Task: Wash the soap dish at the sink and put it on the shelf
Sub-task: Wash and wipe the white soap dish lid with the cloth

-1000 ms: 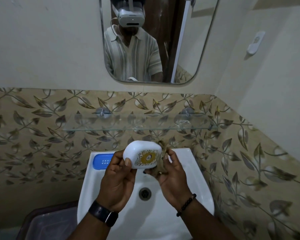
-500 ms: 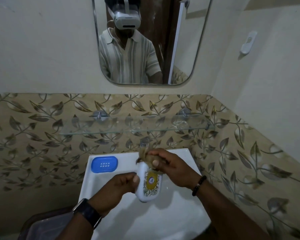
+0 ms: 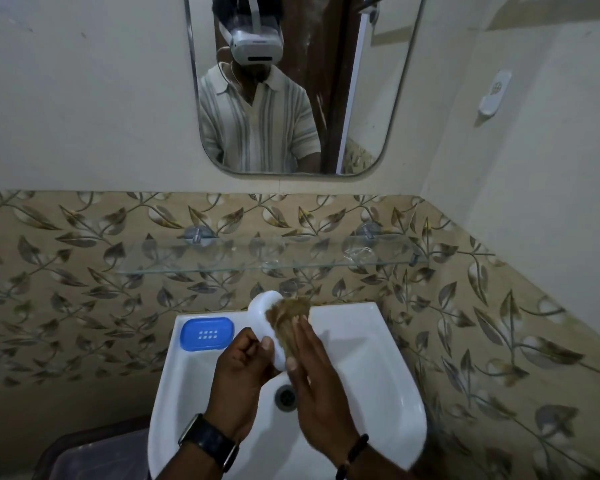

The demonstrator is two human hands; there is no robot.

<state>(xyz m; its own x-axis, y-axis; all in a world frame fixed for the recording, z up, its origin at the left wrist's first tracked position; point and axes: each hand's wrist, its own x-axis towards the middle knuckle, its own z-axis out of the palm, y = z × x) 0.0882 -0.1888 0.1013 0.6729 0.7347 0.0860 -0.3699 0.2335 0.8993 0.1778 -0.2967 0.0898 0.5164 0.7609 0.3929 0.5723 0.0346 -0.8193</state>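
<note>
— Left hand (image 3: pixel 241 370)?
— Curled round the white soap dish (image 3: pixel 262 313), thumb on its edge; held it on end above the sink (image 3: pixel 371 358).
— Right hand (image 3: pixel 317 386)?
— Laid flat, fingers straight; pressed a brown fibre scrubber (image 3: pixel 288 315) against the dish, above the sink too.
— Elsewhere?
— Blue tray (image 3: pixel 207 334) on the sink's back left corner; glass shelf (image 3: pixel 257 261) above the sink.

Mirror (image 3: pixel 326 98) on upper wall, rounded corners; in it a person w/ white headset (image 3: pixel 257 46) & striped short-sleeve shirt (image 3: pixel 253 119). Below, leaf-pattern tiles (image 3: pixel 84 265), beige/brown, run across back & rt walls. Small white holder (image 3: pixel 494 93) fixed high on rt wall. Blue tray (image 3: pixel 207 334) w/ small slots lies flat, left of centre. Dark bin (image 3: pixel 94 455) at bottom left.
</note>
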